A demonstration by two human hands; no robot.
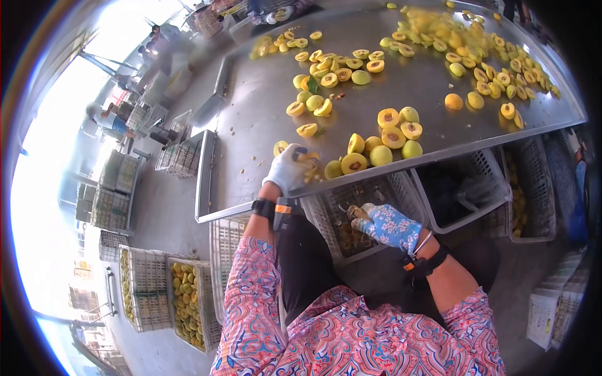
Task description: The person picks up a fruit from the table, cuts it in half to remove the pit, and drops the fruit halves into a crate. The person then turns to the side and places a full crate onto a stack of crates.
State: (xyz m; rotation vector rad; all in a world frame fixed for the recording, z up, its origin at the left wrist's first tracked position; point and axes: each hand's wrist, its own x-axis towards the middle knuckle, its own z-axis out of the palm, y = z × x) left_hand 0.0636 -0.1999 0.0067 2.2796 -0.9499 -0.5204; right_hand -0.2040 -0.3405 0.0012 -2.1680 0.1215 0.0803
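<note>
My left hand (pixel 288 169), in a white glove, is at the near edge of the metal table (pixel 251 144). Its fingers are closed around a yellow peach half (pixel 307 156), partly hidden and blurred. My right hand (pixel 394 227), in a blue flowered glove, hangs below the edge over a crate (pixel 323 216) holding dark bits and pits. Those fingers grip a small tool (pixel 356 212) with a brownish handle and what looks like a metal tip. Beside my left hand lies a group of peach halves (pixel 393 137), some cut side up with brown pits.
More halves (pixel 329 69) are scattered mid-table, and a large pile (pixel 439 31) covers the far right. A crate with a dark inside (pixel 461 188) stands under the edge. Full fruit crates (pixel 187 301) sit on the floor at left. Other people (pixel 110 119) work farther off.
</note>
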